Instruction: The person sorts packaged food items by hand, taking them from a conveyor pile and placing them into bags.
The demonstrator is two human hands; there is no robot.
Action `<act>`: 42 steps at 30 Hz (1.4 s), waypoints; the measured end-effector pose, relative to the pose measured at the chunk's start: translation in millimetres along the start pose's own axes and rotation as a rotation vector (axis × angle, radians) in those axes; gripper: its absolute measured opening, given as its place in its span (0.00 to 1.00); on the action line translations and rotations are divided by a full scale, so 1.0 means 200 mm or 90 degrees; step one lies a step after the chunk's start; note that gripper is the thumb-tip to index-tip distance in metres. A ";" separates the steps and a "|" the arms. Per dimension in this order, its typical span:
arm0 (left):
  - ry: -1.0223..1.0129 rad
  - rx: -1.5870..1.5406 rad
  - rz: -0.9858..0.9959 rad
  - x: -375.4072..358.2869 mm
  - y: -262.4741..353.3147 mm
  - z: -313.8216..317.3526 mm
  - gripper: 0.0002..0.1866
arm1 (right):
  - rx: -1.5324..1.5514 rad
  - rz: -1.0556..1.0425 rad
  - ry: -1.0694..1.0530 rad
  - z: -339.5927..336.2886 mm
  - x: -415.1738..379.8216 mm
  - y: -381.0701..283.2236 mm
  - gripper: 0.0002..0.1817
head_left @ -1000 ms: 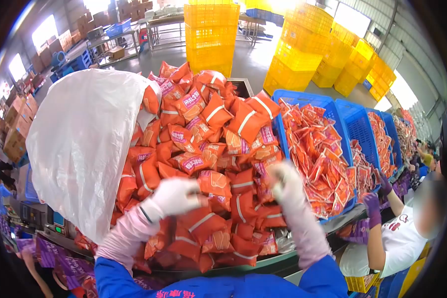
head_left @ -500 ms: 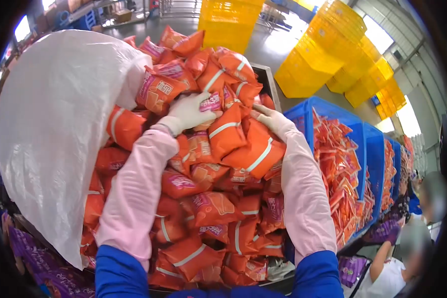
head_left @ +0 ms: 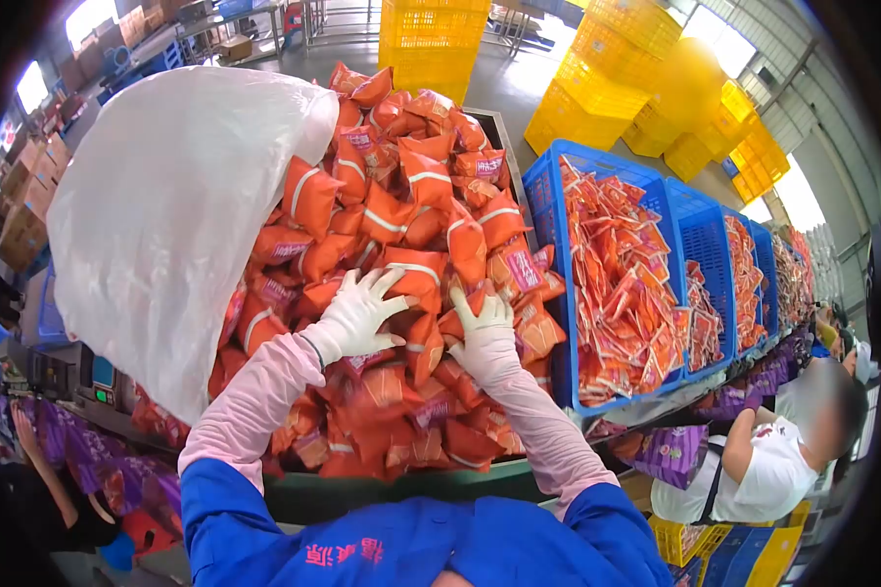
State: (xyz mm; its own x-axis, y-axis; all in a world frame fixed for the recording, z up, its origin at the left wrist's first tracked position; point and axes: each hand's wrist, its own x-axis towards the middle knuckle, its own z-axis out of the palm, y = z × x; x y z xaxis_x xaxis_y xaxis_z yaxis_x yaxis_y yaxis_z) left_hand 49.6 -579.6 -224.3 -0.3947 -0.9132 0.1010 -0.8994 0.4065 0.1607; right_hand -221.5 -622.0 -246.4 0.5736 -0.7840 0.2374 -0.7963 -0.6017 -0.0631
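A large heap of puffed orange snack packets (head_left: 310,198), some with a white stripe and some with a purple label, fills a bin (head_left: 499,132) in front of me. My left hand (head_left: 354,318), in a white glove, rests on the heap with its fingers spread. Its fingertips reach an orange packet (head_left: 416,277) near the middle. To the right, my gloved right hand (head_left: 486,340) also lies on the packets, palm down and fingers apart. A packet (head_left: 522,272) with a purple label sits just beyond it. Neither hand is closed around a packet.
White plastic sheeting (head_left: 176,215) covers the heap's left side. Blue crates (head_left: 543,201) holding flat orange packets line the right. Yellow crates (head_left: 431,44) are stacked behind. A person in a white shirt (head_left: 768,470) is at lower right, near a purple bag (head_left: 671,455).
Both hands have come back toward me from the far part of the heap, and their fingers are now spread. My view has shifted, showing more of the blue crates and the bin's near edge.
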 end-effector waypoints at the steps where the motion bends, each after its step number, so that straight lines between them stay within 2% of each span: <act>1: -0.009 0.014 0.028 -0.04 0.01 0.01 0.39 | -0.041 0.021 -0.006 -0.01 -0.09 0.00 0.56; 3: -0.001 0.012 0.040 -0.12 0.06 0.01 0.36 | 0.076 0.070 -0.109 -0.04 -0.12 0.11 0.59; 5: 0.021 -0.011 0.015 -0.20 0.19 -0.10 0.36 | 0.231 0.148 0.007 -0.04 -0.13 0.26 0.63; 7: 0.053 -0.068 0.023 -0.32 0.38 -0.20 0.39 | 0.296 0.374 -0.160 -0.21 -0.08 0.20 0.66; 8: 0.059 -0.067 0.022 -0.39 0.48 -0.16 0.41 | 0.261 0.298 -0.040 -0.01 -0.10 0.26 0.67; 9: 0.071 -0.065 0.023 -0.45 0.57 -0.10 0.42 | 0.267 0.319 -0.076 -0.06 -0.11 0.19 0.65; 10: 0.018 -0.047 0.009 -0.50 0.66 0.00 0.44 | 0.379 0.238 0.005 0.09 -0.12 0.19 0.56; 11: -0.049 0.021 -0.003 -0.54 0.70 0.14 0.44 | 0.190 0.231 -0.102 0.08 -0.13 0.12 0.44; 12: -0.021 0.048 -0.016 -0.57 0.73 0.27 0.43 | 0.180 0.239 -0.076 0.03 -0.16 0.05 0.36; 16: 0.038 0.091 -0.019 -0.61 0.77 0.43 0.40 | 0.268 0.182 0.184 -0.26 -0.34 -0.02 0.31; 17: 0.060 0.089 -0.007 -0.61 0.77 0.41 0.39 | 0.370 0.190 0.130 -0.43 -0.45 0.00 0.30; 19: -0.024 0.061 -0.049 -0.59 0.82 0.30 0.32 | 0.609 0.209 0.144 -0.69 -0.75 0.03 0.31; 21: 0.216 -0.005 0.044 -0.49 0.97 0.27 0.26 | 0.968 0.218 0.314 -0.82 -1.26 0.18 0.32; 22: 0.276 -0.072 0.120 -0.42 1.18 0.12 0.24 | 0.816 0.369 0.295 -0.91 -1.48 0.28 0.36; 24: 0.267 -0.207 0.273 -0.25 1.56 -0.02 0.25 | 0.920 0.469 0.521 -1.06 -1.87 0.39 0.34; 25: 0.244 -0.285 0.357 -0.17 1.77 -0.09 0.26 | 0.881 0.419 0.685 -1.17 -1.99 0.40 0.30; 27: 0.208 -0.360 0.541 -0.04 2.18 -0.12 0.28 | 0.785 0.392 0.729 -1.38 -2.20 0.44 0.29; 29: 0.169 -0.343 0.657 0.07 2.50 -0.01 0.27 | 0.742 0.432 0.668 -1.42 -2.34 0.53 0.36; 30: 0.204 -0.282 0.653 0.13 2.61 0.04 0.17 | 0.723 0.448 0.649 -1.37 -2.35 0.56 0.34; 31: 0.204 -0.286 0.640 0.19 2.64 0.15 0.17 | 0.756 0.450 0.600 -1.28 -2.35 0.62 0.30; 33: 0.165 -0.071 0.548 0.26 2.65 0.37 0.06 | 0.662 0.489 0.424 -1.13 -2.33 0.70 0.29; 35: 0.232 -0.158 0.578 0.22 2.47 0.40 0.04 | 0.065 0.366 0.146 -1.15 -2.31 0.73 0.31; 37: 0.261 -0.171 0.553 0.14 2.33 0.38 0.02 | 0.073 0.351 0.087 -1.25 -2.24 0.65 0.33; 39: 0.230 -0.144 0.543 0.04 2.25 0.33 0.01 | -0.055 0.214 -0.050 -1.35 -2.04 0.55 0.26; 41: 0.237 -0.113 0.540 -0.07 2.22 0.22 0.01 | -0.160 0.118 -0.257 -1.29 -1.84 0.47 0.09; 42: 0.248 -0.138 0.532 -0.12 2.20 0.22 0.02 | -0.152 0.152 -0.377 -1.16 -1.72 0.39 0.09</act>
State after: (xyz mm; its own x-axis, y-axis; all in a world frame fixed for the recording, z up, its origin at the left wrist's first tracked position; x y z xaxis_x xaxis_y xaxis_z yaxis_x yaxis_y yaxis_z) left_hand -344.8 -380.9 -198.6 -0.7698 -0.2663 0.5800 -0.2833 0.9569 0.0633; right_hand -526.2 -363.8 -107.9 0.3309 -0.8834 -0.3318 -0.8959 -0.4046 0.1837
